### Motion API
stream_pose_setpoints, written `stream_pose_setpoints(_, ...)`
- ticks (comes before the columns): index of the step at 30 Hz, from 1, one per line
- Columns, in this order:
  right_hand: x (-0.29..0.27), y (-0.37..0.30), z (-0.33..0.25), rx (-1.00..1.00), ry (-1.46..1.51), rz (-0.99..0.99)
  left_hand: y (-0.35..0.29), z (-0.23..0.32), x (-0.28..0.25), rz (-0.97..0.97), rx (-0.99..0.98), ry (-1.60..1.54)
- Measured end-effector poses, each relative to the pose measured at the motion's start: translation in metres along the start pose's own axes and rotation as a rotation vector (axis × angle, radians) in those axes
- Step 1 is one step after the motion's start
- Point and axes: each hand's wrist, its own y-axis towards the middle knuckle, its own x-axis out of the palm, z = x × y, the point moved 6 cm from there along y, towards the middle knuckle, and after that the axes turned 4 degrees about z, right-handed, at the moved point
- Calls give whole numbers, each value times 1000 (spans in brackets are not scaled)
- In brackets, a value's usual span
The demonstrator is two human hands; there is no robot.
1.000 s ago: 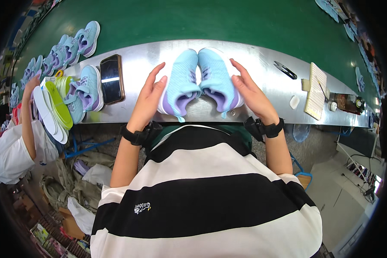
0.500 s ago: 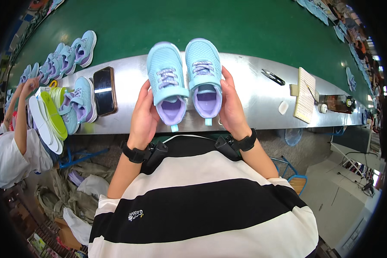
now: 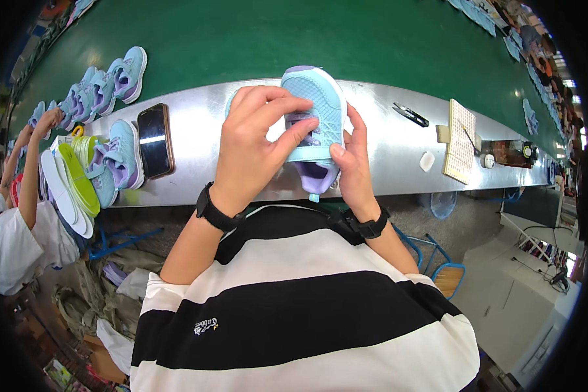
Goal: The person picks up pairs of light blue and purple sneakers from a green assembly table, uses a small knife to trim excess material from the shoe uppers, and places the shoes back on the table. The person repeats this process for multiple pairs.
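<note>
A light blue child's sneaker (image 3: 318, 91) with lilac lining and a strap tilts above the metal bench edge, its toe pointing away from me. My right hand (image 3: 354, 166) grips its right side, thumb on the strap end. Across the shoe from the left reaches my left hand (image 3: 258, 127), thumb and forefinger bent onto the patterned laces (image 3: 305, 134). Whether the fingertips pinch the lace itself is hard to see. Behind the left hand, a sliver of a second light blue sneaker (image 3: 230, 101) shows; the rest is hidden.
On the left stand a phone (image 3: 155, 140), more sneakers (image 3: 124, 153) and white and green insoles (image 3: 65, 189). Thread snips (image 3: 410, 114), a gridded pad (image 3: 459, 144) and a bottle (image 3: 511, 154) lie right. Beyond is a green surface (image 3: 242, 39). A co-worker's arm (image 3: 32, 170) reaches toward shoes at far left.
My left hand has let go of the left sneaker and crossed to the right one's laces. The right sneaker has tilted and turned, and my right thumb now presses its strap.
</note>
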Motion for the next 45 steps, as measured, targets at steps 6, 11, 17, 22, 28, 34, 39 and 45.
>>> stream_pose_setpoints(6, -9, -4, 1, -88, -221, -52, -8, -17, -2, 1, -155, -89)
stream_pose_setpoints(11, -7, -5, 2, -165, -233, -64, -11, -41, -14, 181, -448, -412)
stream_pose_setpoints(17, -2, -11, -18, -474, -740, -66, 7, -18, -7, 33, -107, -54)
stream_pose_setpoints(22, -11, -13, -7, -305, -531, -64, 1, -47, -2, -67, -498, -476)
stream_pose_setpoints(28, -33, 5, 28, 199, -344, 42, -24, -89, -34, 73, -555, -234)
stream_pose_setpoints(34, -17, 23, -35, -511, -1064, -298, -111, -110, -27, -157, -949, -212)
stream_pose_setpoints(39, 41, 19, -35, -913, -1177, -878, -118, -111, -5, -41, -739, -333)
stream_pose_setpoints(45, 71, 36, -22, -1218, -1438, -1079, -109, -126, -8, -75, -766, -468)
